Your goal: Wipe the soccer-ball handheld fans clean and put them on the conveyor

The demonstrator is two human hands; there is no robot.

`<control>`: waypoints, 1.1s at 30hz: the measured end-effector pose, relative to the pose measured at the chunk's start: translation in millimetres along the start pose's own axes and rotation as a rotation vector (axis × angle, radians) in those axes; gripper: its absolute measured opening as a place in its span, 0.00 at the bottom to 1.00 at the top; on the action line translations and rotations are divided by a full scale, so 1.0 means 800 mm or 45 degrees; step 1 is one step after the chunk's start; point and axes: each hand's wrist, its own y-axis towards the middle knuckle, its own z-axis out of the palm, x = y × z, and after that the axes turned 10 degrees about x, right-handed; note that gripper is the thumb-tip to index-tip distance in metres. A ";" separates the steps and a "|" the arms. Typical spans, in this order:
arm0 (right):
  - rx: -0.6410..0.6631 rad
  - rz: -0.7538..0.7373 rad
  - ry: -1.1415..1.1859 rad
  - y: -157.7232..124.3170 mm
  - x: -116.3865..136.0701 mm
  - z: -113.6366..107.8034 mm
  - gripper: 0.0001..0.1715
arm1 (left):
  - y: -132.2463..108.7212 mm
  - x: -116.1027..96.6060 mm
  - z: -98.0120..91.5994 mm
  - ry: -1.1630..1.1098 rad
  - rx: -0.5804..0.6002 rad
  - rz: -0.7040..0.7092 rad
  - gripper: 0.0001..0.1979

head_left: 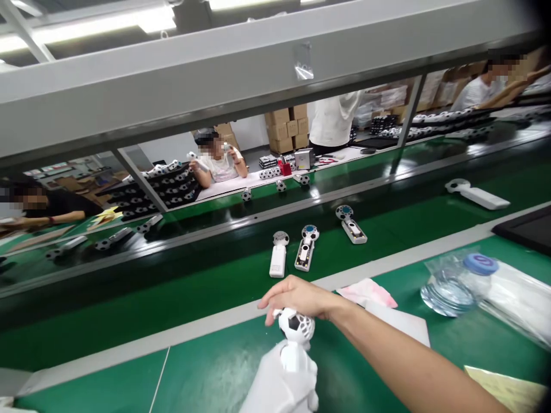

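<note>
A long grey metal beam (206,80) crosses the upper part of the frame. Below it, a glossy green conveyor belt (150,307) runs from the left edge to the right edge. A matte green work table (206,367) occupies the lower part. At the upper centre, a seated person in a white top (217,163) raises both hands, left of stacked brown cardboard cartons (286,129).

The left hand (282,381), in a white glove, is at the lower centre; its fingers are curled around a white handheld device with a black-and-white football-patterned round head (297,325). The bare right hand (297,295) is at the device's head, fingers extended and slightly apart; whether they grip any part cannot be told. A clear plastic bottle with a blue cap (451,292) lies at the right. Three similar white devices (278,261) lie on the belt near the centre, two showing their interiors
</note>
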 end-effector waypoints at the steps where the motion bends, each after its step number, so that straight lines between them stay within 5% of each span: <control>1: 0.028 -0.038 0.180 0.000 -0.005 -0.002 0.15 | -0.001 -0.001 -0.001 -0.002 0.010 -0.011 0.16; 4: -0.149 -0.200 0.621 -0.001 -0.026 0.006 0.19 | 0.004 -0.003 -0.005 -0.015 0.019 -0.038 0.16; 7: -0.500 -0.394 0.644 -0.004 -0.040 0.030 0.22 | 0.010 -0.001 -0.010 -0.031 0.005 -0.063 0.15; 11: -0.741 -0.643 -0.135 -0.015 -0.038 0.055 0.18 | 0.008 0.002 -0.016 -0.037 -0.009 -0.106 0.15; 15: -0.597 -0.735 -0.688 -0.016 -0.036 0.053 0.19 | 0.007 0.005 -0.021 -0.028 -0.005 -0.129 0.15; 17: -0.559 -0.597 -0.467 -0.010 -0.037 0.044 0.18 | 0.010 0.007 -0.025 -0.018 0.001 -0.142 0.15; 23: -0.386 -0.225 0.999 0.016 -0.056 0.020 0.24 | 0.021 0.020 -0.041 0.059 -0.047 -0.241 0.21; 29: -0.917 -0.264 1.161 0.013 -0.099 0.003 0.17 | 0.023 0.000 -0.075 0.293 -0.268 -0.261 0.33; 33: -0.923 -0.320 1.202 -0.014 -0.116 -0.011 0.18 | 0.055 -0.039 -0.138 0.608 -0.583 -0.219 0.27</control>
